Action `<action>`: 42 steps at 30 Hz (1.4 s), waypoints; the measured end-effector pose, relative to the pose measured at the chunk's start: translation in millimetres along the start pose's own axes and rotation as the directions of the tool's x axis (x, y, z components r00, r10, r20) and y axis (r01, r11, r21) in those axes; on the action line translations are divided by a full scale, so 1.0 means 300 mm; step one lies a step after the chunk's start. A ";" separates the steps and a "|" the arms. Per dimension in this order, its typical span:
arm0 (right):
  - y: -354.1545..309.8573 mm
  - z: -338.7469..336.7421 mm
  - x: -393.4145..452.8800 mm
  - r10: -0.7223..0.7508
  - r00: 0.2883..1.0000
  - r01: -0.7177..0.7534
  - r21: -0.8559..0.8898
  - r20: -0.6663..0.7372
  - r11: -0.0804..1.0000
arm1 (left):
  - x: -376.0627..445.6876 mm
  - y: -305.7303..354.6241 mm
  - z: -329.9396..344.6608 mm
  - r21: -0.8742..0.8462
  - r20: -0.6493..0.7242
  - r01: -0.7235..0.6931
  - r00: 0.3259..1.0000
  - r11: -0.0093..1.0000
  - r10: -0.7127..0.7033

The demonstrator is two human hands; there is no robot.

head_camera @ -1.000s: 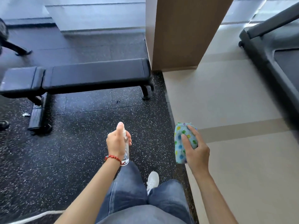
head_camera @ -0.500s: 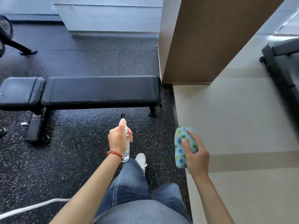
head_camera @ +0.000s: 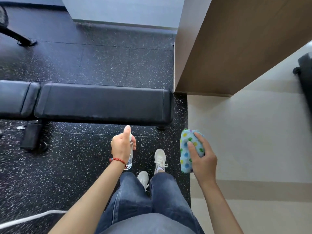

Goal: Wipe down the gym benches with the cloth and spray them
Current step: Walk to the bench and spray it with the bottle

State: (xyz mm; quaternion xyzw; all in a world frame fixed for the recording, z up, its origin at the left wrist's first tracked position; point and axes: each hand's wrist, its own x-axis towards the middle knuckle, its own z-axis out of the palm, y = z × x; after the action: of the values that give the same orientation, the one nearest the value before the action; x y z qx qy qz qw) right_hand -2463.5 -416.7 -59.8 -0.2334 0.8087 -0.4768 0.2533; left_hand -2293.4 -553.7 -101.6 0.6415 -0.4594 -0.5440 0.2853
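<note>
A black padded gym bench (head_camera: 101,103) lies across the view just ahead of my feet, with its separate seat pad (head_camera: 15,98) at the left. My left hand (head_camera: 122,146) grips a clear spray bottle (head_camera: 130,156), thumb up on its top, a short way in front of the bench's near edge. My right hand (head_camera: 201,157) holds a folded light-blue cloth (head_camera: 189,149) with coloured dots, off the bench's right end, above the edge of the pale floor.
A brown pillar (head_camera: 228,48) stands right behind the bench's right end. Dark speckled rubber floor (head_camera: 67,166) lies under the bench, pale tile (head_camera: 253,141) to the right. A black treadmill end (head_camera: 305,73) shows far right, a machine foot (head_camera: 20,39) far left, a white cord (head_camera: 33,217) lower left.
I have stepped closer to the bench, which now sits lower and larger in view. Both hands keep their hold on the bottle and the cloth.
</note>
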 end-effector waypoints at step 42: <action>-0.331 0.768 0.316 0.091 0.992 -0.081 -0.110 0.091 0.991 | 0.742 0.012 -0.546 -0.059 -0.318 0.313 0.894 0.948 -0.315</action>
State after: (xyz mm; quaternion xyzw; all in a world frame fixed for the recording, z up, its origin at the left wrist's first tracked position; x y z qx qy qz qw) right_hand -2376.6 -669.2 -85.4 -0.2340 0.8291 -0.4102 0.2993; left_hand -2140.4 -777.5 -155.4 0.7868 -0.2950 -0.4717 0.2672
